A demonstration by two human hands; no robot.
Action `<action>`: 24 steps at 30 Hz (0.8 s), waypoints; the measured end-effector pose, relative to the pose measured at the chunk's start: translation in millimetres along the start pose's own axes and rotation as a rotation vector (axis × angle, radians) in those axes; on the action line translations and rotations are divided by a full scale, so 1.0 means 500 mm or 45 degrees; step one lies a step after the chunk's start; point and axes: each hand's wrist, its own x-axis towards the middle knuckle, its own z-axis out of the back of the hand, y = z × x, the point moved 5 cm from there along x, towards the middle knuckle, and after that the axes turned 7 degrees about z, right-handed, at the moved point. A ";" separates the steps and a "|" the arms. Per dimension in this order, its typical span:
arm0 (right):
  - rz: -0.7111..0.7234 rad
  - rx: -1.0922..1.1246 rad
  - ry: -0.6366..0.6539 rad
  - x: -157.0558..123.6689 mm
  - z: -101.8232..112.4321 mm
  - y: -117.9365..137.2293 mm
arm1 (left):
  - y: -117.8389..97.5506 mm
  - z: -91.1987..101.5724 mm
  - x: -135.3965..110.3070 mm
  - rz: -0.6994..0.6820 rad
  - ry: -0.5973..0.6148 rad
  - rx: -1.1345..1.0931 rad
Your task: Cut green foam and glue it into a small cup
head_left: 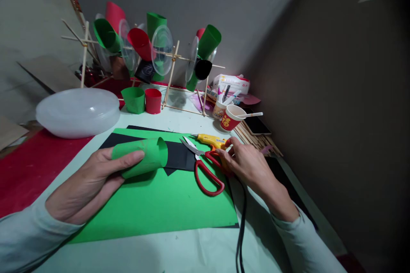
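My left hand [102, 175] grips a rolled tube of green paper [150, 153], thumb on top and fingers beneath, its open end turned right. On the right, my right hand [245, 160] has its thumb and fingers around the rear of a yellow hot glue gun [210, 140], which lies with its nozzle to the left. Red-handled scissors [209, 179] lie partly open against the gun, one loop close to my right thumb. Under all this is a sheet of green paper [153, 213], with black paper pieces [181, 156] on it.
Behind stands a stick frame [173, 72] carrying clear discs with red, green and black paper cups. A green cup [133, 100] and a red cup [153, 101] stand before it. Stacked plastic lids [78, 113] sit left; a paper cup [230, 119] stands right. A black cord [242, 222] trails frontward.
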 end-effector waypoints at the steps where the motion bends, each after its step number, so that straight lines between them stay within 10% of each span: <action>1: 0.005 0.022 0.009 0.000 -0.003 -0.001 | -0.002 -0.002 -0.002 -0.022 0.019 -0.015; 24: -0.061 0.656 -0.150 -0.012 -0.010 0.004 | -0.013 -0.008 0.000 -0.184 0.162 -0.059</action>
